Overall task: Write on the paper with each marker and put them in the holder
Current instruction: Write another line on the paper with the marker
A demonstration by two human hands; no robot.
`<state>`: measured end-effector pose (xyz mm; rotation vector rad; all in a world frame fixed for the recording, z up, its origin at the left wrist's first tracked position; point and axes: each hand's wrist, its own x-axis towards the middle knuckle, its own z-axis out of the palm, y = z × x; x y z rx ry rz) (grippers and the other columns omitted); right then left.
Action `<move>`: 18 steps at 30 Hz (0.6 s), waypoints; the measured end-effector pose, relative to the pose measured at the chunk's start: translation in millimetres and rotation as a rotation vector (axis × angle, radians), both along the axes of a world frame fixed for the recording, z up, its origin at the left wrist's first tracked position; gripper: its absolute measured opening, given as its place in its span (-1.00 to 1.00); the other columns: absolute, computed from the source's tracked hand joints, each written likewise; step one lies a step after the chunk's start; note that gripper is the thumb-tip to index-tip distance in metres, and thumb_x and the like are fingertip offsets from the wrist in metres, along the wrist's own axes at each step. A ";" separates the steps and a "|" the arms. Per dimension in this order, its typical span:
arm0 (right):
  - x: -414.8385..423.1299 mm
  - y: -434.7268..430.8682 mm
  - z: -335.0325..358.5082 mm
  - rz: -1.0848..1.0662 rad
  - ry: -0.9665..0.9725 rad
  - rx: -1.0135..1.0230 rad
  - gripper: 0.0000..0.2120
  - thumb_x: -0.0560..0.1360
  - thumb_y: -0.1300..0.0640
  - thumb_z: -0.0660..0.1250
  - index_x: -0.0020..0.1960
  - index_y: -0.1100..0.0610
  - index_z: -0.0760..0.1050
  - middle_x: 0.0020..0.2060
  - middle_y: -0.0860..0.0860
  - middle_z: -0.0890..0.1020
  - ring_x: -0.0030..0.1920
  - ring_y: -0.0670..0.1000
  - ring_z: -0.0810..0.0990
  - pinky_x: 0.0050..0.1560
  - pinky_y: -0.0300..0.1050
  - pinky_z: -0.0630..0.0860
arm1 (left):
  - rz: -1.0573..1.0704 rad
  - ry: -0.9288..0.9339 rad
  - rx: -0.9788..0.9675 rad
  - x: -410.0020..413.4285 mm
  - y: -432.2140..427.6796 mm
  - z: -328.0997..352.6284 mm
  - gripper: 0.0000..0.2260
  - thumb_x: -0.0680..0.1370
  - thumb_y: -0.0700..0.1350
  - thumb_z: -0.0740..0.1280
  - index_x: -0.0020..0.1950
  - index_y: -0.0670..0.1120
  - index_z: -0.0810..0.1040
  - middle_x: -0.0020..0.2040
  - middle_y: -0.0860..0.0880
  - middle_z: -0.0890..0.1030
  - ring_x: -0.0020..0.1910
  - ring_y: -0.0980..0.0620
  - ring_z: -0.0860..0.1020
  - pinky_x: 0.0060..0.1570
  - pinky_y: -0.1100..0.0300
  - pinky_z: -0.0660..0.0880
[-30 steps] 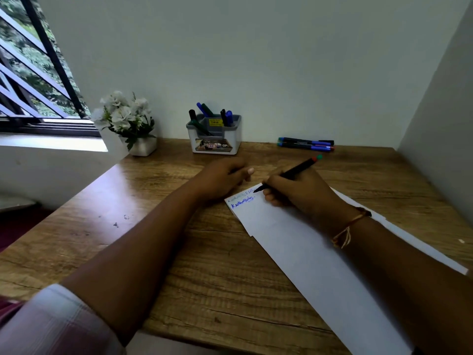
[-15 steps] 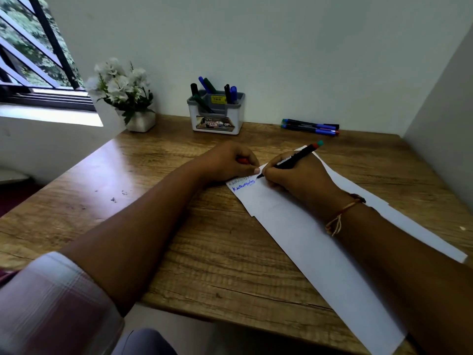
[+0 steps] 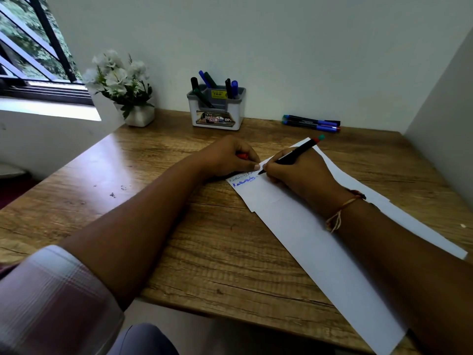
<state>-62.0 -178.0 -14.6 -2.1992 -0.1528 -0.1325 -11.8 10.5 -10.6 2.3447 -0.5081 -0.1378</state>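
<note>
The wood-grain brown worktop [image 3: 179,226] carries a long white sheet of paper [image 3: 307,239], laid aslant from 5 o'clock up toward 12 o'clock in the view. The right hand [image 3: 294,172] rests on the far end of the sheet and grasps a slim black marker with a red band and a teal end [image 3: 291,155]. Its fingers are curled round the barrel, the dark tip is down on the paper, and the tail slants up toward 1 o'clock. A braided thread bracelet [image 3: 340,211] is at the right wrist. The left hand [image 3: 230,157] lies just beside it at 9 o'clock, fingers clenched round a small red piece [image 3: 242,156] that is only partly visible. One of its fingertips presses the paper edge close to the marker tip. Two short lines of handwriting are on the sheet below the tip, the lower one blue [image 3: 244,182] and the upper one fainter, its colour unclear. The white and grey plastic holder [image 3: 217,111] stands against the wall at 12 o'clock from the hands, well apart from them. It contains several capped markers in black, blue and green. Dark markers with blue caps [image 3: 311,123] lie side by side on the worktop at 1 o'clock, near the wall. A white pot of white flowers [image 3: 128,83] stands at 10 o'clock beside the window sill.
</note>
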 end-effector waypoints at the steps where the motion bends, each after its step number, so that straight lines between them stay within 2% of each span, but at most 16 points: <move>1: -0.3 -0.2 -0.6 -0.001 0.000 0.006 -0.85 0.45 0.05 0.47 -0.16 0.14 0.65 -0.28 0.06 0.68 -0.24 -0.05 0.61 -0.22 -0.13 0.50 | -0.004 -0.003 -0.003 -0.2 -0.1 -0.4 -0.88 0.49 -0.06 0.46 0.02 0.02 0.70 -0.13 0.21 0.65 -0.19 0.36 0.55 -0.33 0.54 0.38; 4: 0.4 0.1 -0.9 0.012 0.004 -0.009 -0.87 0.45 0.03 0.47 -0.15 0.09 0.64 -0.29 0.01 0.66 -0.23 -0.07 0.60 -0.23 -0.17 0.48 | -0.006 -0.013 -0.004 -1.0 -0.1 -0.5 -0.87 0.49 -0.07 0.46 0.02 0.02 0.71 -0.13 0.21 0.65 -0.21 0.39 0.54 -0.34 0.56 0.37; 7: 2.1 0.6 -1.4 0.015 0.013 -0.055 -0.86 0.46 0.01 0.47 -0.18 0.07 0.63 -0.30 0.00 0.66 -0.23 -0.06 0.61 -0.23 -0.19 0.49 | 0.000 -0.010 0.019 -1.3 0.5 0.8 -0.87 0.48 -0.05 0.46 0.02 0.05 0.70 -0.09 0.20 0.65 -0.16 0.32 0.55 -0.27 0.49 0.40; 11: 4.8 0.8 -2.2 0.008 0.015 -0.071 -0.82 0.47 -0.06 0.47 -0.19 0.03 0.62 -0.31 -0.03 0.65 -0.23 -0.08 0.61 -0.25 -0.23 0.43 | -0.007 0.001 0.010 -1.0 -0.4 1.3 -0.87 0.48 -0.05 0.46 0.01 0.05 0.70 -0.13 0.21 0.65 -0.23 0.41 0.53 -0.36 0.57 0.36; 13: 7.3 0.3 -3.3 -0.013 0.018 -0.081 -0.80 0.47 -0.08 0.46 -0.20 0.04 0.62 -0.31 -0.03 0.65 -0.22 -0.07 0.61 -0.23 -0.19 0.44 | -0.006 0.006 0.002 -1.4 -0.4 1.3 -0.88 0.48 -0.06 0.47 0.01 0.05 0.70 -0.17 0.22 0.64 -0.24 0.41 0.53 -0.35 0.55 0.36; 16: 8.8 -1.0 -6.5 -0.066 0.001 -0.057 -0.73 0.48 -0.06 0.44 -0.24 0.12 0.66 -0.37 0.02 0.66 -0.27 -0.03 0.64 -0.16 -0.01 0.57 | 0.000 0.011 -0.012 -1.2 -0.2 1.0 -0.87 0.47 -0.04 0.48 0.01 0.06 0.70 -0.09 0.19 0.67 -0.09 0.27 0.58 -0.18 0.41 0.43; 18: 9.2 -1.2 -7.7 -0.080 -0.003 -0.061 -0.70 0.49 -0.08 0.43 -0.25 0.14 0.66 -0.39 0.02 0.67 -0.28 -0.03 0.65 -0.12 0.02 0.59 | 0.002 0.013 -0.012 -1.4 -0.4 0.9 -0.87 0.47 -0.04 0.48 0.00 0.07 0.70 -0.06 0.18 0.67 -0.06 0.23 0.58 -0.17 0.40 0.43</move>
